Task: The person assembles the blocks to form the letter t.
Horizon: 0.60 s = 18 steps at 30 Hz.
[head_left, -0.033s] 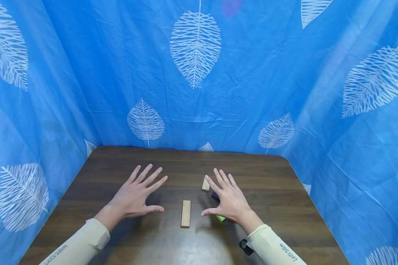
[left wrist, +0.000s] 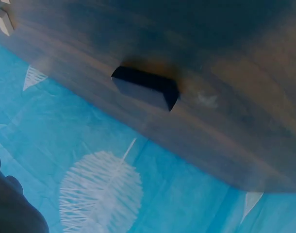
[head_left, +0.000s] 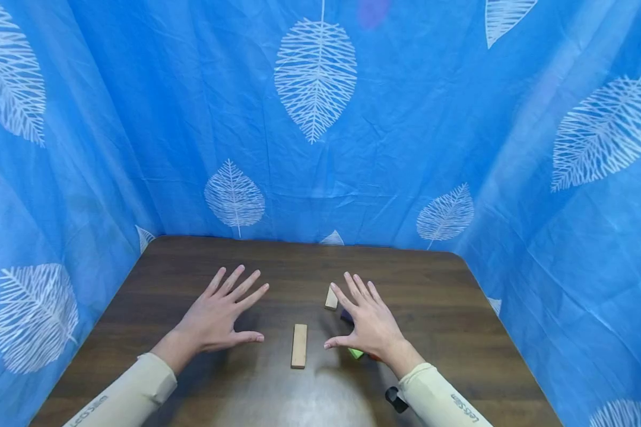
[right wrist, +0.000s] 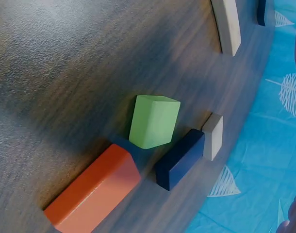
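My left hand (head_left: 221, 317) hovers above the left part of the table, fingers spread and straight, holding nothing. A dark block (left wrist: 145, 87) lies near it in the left wrist view; in the head view the hand hides it. Likewise spread and holding nothing, my right hand (head_left: 371, 326) is over several blocks. The right wrist view shows these as a green block (right wrist: 154, 121), an orange block (right wrist: 94, 189), a dark blue block (right wrist: 179, 160) and a small cream block (right wrist: 213, 137). Between the hands lies a long plain wooden block (head_left: 299, 346).
The dark brown wooden table (head_left: 406, 273) has rounded far corners. Blue curtains (head_left: 320, 178) with white leaf prints hang behind it and on both sides. A small black object (head_left: 396, 399) sits by the right sleeve (head_left: 440, 394).
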Motion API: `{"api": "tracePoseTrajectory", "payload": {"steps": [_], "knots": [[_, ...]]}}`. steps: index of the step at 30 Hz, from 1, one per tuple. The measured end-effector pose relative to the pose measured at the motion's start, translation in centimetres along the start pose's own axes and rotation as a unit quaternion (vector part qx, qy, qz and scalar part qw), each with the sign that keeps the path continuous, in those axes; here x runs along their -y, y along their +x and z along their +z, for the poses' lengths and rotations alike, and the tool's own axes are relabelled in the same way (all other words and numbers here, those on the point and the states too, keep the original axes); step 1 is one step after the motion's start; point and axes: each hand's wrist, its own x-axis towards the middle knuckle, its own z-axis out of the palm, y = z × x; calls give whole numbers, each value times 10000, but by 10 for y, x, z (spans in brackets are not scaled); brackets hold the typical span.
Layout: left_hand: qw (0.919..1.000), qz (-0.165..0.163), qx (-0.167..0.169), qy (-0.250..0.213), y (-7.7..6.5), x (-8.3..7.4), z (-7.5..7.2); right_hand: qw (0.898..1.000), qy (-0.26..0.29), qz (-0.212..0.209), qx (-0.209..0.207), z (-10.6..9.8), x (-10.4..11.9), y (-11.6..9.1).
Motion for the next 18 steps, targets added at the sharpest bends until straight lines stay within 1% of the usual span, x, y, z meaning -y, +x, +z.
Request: {"api": "tracePoseTrajectory", "payload": {"steps": [3, 5, 6, 7, 8, 10, 12, 13, 15, 17, 18], "knots": [[9991, -262, 52, -327, -1, 7, 4, 9997, 235, 71, 20, 2, 1, 0], [9947, -628, 120, -801, -2, 16, 9, 9977, 641, 228, 19, 6, 0, -1], [9907, -849, 169, -1054, -3, 21, 12, 9948, 939, 398, 0, 9, 0, -1], [9843, -1125, 234, -1339, -4, 26, 15, 9898, 1289, 607, -81, 13, -2, -2], [9763, -1398, 292, -1624, -4, 32, 18, 9832, 1619, 822, -177, 19, -4, -2], [9575, -1850, 395, -2177, -5, 42, 25, 9667, 2213, 1203, -458, 32, -8, -4], [9352, -2228, 467, -2714, -5, 50, 32, 9476, 2697, 1532, -772, 45, -13, -4], [9240, -2375, 481, -2959, -5, 53, 35, 9400, 2854, 1640, -900, 50, -16, -4], [9061, -2530, 492, -3355, -3, 58, 39, 9300, 3026, 1800, -1055, 58, -20, -3], [8920, -2670, 506, -3613, -2, 61, 42, 9209, 3171, 1972, -1122, 63, -24, -3], [8878, -2734, 517, -3666, -1, 62, 44, 9173, 3217, 2060, -1122, 64, -25, -3]]}}
